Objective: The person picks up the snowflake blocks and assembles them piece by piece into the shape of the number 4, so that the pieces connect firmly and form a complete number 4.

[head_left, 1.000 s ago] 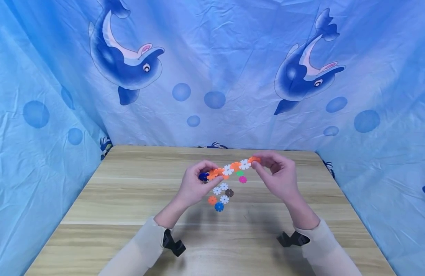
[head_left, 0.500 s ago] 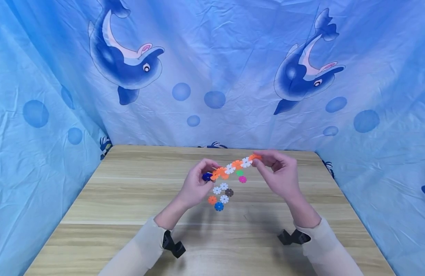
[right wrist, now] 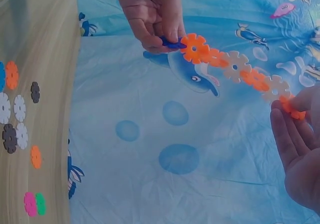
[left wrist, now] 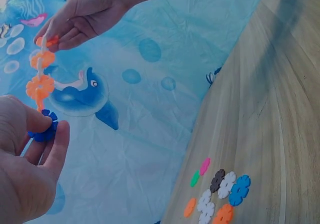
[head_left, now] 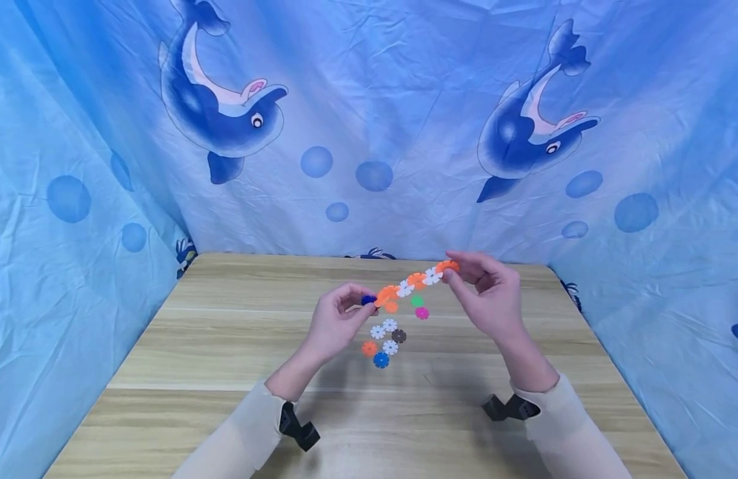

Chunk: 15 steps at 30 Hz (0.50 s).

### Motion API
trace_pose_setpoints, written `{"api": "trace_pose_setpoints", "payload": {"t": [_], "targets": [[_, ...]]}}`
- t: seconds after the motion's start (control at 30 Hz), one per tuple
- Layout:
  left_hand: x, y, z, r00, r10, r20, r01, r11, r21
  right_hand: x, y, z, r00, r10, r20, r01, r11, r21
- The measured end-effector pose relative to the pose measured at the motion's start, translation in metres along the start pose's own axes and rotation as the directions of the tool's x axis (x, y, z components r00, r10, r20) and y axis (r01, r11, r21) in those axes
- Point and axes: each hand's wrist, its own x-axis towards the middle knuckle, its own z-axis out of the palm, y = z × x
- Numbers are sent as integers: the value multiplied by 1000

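A chain of interlocked plastic snowflake discs [head_left: 416, 280], orange and white by turns along most of its length, is held up above the table between both hands. Its lower left end is a dark blue disc [left wrist: 46, 129], which my left hand [head_left: 337, 320] pinches between thumb and fingers. An orange disc [right wrist: 194, 48] joins it there, set at an angle to the blue one. At the higher right end, my right hand [head_left: 493, 293] grips the last orange disc [head_left: 447, 266] by thumb and fingertips. Part of that disc is hidden by the fingers in the right wrist view.
Loose snowflake discs lie on the wooden table [head_left: 225, 346] below the chain: several white, a brown [head_left: 398, 336], a blue [head_left: 381, 360], an orange [head_left: 369, 348], a green [head_left: 417, 301] and a pink [head_left: 422, 313]. A blue dolphin-print curtain [head_left: 369, 100] surrounds the table's back and sides.
The chain has shifted right and tilted up more steeply. My left fingers have changed their hold at the dark blue end, leaving more orange showing. My right hand has risen slightly.
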Motion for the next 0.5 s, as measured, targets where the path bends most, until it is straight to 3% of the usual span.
{"api": "trace_pose_setpoints", "payload": {"t": [0.1,0.3,0.37,0.5], "targets": [[1,0,1,1000,3,-2,-3,1000,-29,1,3,-1,1000,-6,-6,6,1000,12],[4,-1,1,1000,16,-6,-16,996,-88,1,15,-2,999,-42,11,40,985,166],[5,-1,0,1000,19,-12,-20,993,-112,-2,20,-3,999,-19,35,13,985,170],[8,-1,0,999,34,-29,-38,986,-164,-10,35,-2,988,113,109,-120,991,54]]}}
